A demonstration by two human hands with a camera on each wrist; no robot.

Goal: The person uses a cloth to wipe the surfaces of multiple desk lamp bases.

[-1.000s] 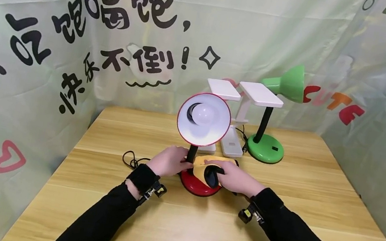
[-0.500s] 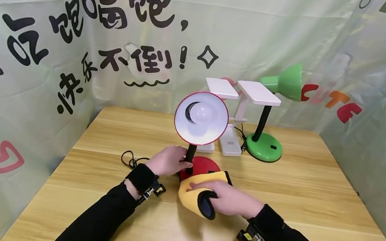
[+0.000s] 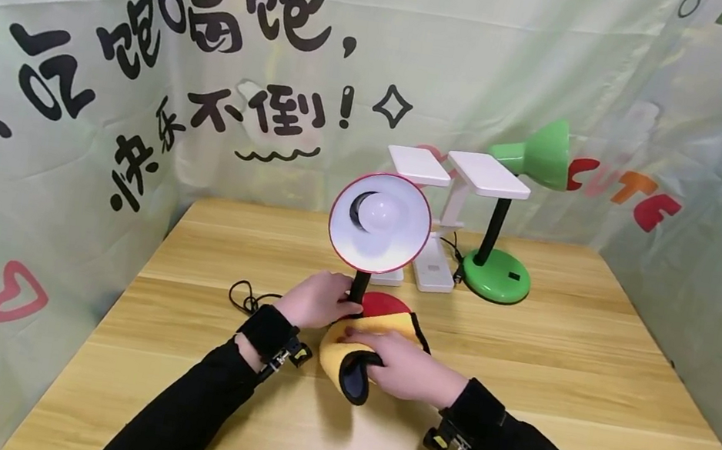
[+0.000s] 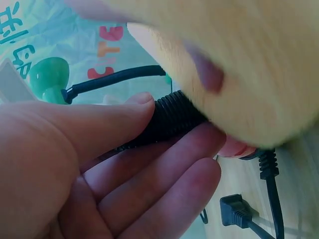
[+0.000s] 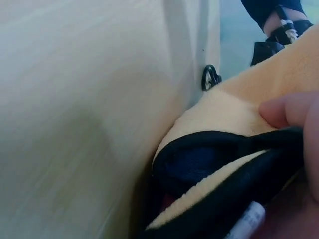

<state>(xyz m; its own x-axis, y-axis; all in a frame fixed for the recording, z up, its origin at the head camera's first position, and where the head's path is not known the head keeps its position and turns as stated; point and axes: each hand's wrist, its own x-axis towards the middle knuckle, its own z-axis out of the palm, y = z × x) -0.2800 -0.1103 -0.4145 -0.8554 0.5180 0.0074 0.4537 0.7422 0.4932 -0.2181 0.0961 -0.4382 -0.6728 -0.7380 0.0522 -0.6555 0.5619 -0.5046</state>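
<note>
A red desk lamp (image 3: pixel 380 223) stands mid-table, its round shade and bulb facing me. Low on its black ribbed neck (image 4: pixel 174 115), my left hand (image 3: pixel 315 300) holds on with thumb and fingers. My right hand (image 3: pixel 412 369) grips a folded yellow cleaning cloth (image 3: pixel 335 353) with black edging and a dark underside. The cloth lies over the front of the red base (image 3: pixel 384 305), leaving only the back of the base showing. In the right wrist view, the cloth (image 5: pixel 219 109) bunches into a fold under the fingers. From the left wrist, the cloth (image 4: pixel 259 64) crosses close in front of the neck.
Behind the red lamp stand two white lamps (image 3: pixel 435 267) and a green lamp (image 3: pixel 496 276). A black cord (image 3: pixel 245 299) lies coiled left of the left hand, its plug (image 4: pixel 234 211) on the table. A printed fabric backdrop (image 3: pixel 272 165) borders the table.
My right hand has drawn the cloth from the right side of the lamp base toward me, then left across its front. The left hand keeps its hold on the neck.
</note>
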